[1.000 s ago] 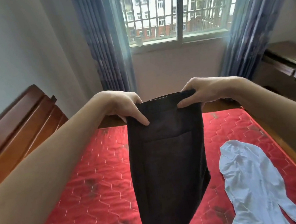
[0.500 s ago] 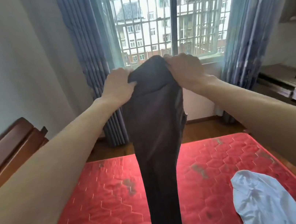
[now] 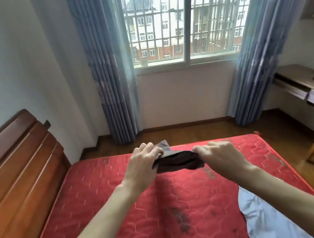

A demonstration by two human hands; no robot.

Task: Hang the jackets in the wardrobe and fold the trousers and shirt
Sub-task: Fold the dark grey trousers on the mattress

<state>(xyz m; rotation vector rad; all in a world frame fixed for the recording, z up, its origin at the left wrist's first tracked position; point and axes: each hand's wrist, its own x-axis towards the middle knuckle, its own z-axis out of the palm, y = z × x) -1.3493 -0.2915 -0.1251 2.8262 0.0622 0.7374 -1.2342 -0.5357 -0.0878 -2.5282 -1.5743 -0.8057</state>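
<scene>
Trousers point(image 3: 175, 162), hanging upright earlier, now flung out flat between lowered hands.

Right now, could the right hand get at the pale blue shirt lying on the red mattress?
Probably not yet: the right hand grips the dark trousers. Nothing blocks the pale blue shirt below that forearm once it lets go.

Matt dark cloth trousers point(image 3: 175, 162); quilted red mattress point(image 3: 105, 189); glossy wooden headboard point(image 3: 13, 160)
</scene>
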